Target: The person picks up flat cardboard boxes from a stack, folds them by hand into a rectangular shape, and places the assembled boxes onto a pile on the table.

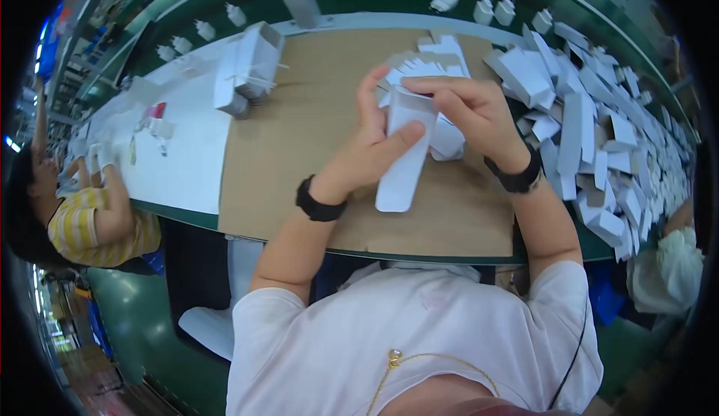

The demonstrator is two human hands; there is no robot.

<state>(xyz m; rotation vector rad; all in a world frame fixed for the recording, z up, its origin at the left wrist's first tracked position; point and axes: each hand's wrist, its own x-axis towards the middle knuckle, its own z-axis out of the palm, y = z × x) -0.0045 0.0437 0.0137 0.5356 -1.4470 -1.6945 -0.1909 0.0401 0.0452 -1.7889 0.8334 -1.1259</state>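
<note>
**Two hands folding a white carton over a bench**

At the frame's centre, a flat white carton [404, 154] stood between both hands, its long axis running top to bottom. The left hand [371, 146] clamped its lower half, thumb across the front. The right hand [468, 109] pinched its top edge, fingers closed on it. A pile of cartons [599, 139] lay right on the bench [299, 131].

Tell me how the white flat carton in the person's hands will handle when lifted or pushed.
The white flat carton probably weighs little: the left hand and right hand hold it up by fingertips alone. It looks like thin card, so likely bendy and easy to crease. Lying flat on the brown cardboard sheet, it should slide, not roll.
</note>
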